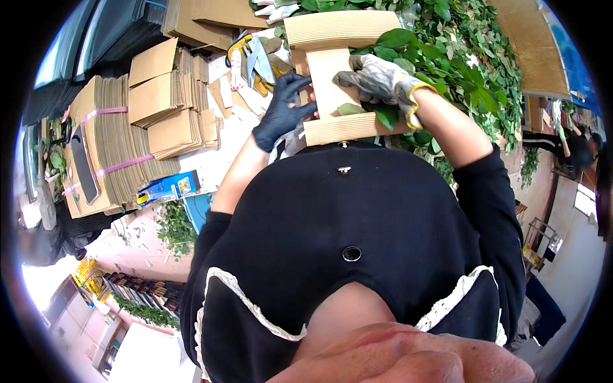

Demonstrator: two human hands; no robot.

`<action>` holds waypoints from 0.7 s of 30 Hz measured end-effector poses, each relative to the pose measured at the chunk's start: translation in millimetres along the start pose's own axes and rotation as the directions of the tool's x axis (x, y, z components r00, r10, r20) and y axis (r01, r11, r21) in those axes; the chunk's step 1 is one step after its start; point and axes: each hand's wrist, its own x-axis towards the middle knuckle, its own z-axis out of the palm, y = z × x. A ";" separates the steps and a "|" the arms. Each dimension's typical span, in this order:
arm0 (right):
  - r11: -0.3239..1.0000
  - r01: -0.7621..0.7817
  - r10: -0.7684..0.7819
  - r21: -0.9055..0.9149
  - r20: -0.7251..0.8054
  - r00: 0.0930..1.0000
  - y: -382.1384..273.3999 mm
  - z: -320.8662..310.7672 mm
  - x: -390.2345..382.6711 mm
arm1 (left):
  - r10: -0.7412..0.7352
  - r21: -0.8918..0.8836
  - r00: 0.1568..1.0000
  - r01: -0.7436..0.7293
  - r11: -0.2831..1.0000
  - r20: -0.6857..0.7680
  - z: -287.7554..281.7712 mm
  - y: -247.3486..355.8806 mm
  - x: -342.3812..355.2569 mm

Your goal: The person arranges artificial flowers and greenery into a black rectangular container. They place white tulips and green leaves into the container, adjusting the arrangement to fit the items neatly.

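Worktable (211, 137), leaves far right | your left hand (284, 108) grips cardboard frame (335, 76) | right hand (382, 80) clasps leafy sprig (383, 112) | next: seat sprig squarely.

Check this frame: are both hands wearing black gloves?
No. The left hand wears a black glove, but the right hand wears a grey one with a yellow cuff.

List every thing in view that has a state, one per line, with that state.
left hand: black glove, gripping the cardboard piece's left edge.
right hand: grey glove with yellow cuff, pressed on the cardboard piece among leaves.
cardboard piece: unfolded, held between both hands.
leafy branches: loose, heaped at the right.
flat cardboard stacks: bundled with pink straps.
spare gloves: lying unused.
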 end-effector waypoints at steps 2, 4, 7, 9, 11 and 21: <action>0.985 0.175 -0.173 0.003 -0.111 0.979 12.3 6.1 1.5 | -0.301 -0.398 0.951 0.302 0.866 0.066 -38.8 0.0 -8.2; 0.967 0.241 -0.247 -0.089 -0.070 0.967 19.2 5.8 10.5 | -0.308 -0.246 0.946 0.277 0.929 -0.096 -68.5 21.8 -8.1; 0.953 0.221 -0.241 -0.206 -0.076 0.968 17.4 2.9 9.3 | 0.039 -0.042 0.962 -0.029 0.999 0.271 -64.8 86.4 40.8; 0.962 0.174 -0.206 -0.211 -0.139 0.969 9.3 1.5 4.7 | 0.161 0.123 0.876 -0.240 0.963 0.454 -35.0 90.2 58.8; 0.782 0.203 -0.310 -0.590 -0.086 0.947 -14.9 -11.4 -17.5 | 0.050 0.357 0.811 -0.311 0.881 0.583 -15.9 71.8 56.9; 0.608 0.562 -0.607 -0.561 0.128 0.785 -59.1 -48.4 -67.1 | -0.091 0.385 0.762 -0.217 0.897 0.641 -24.5 63.6 46.8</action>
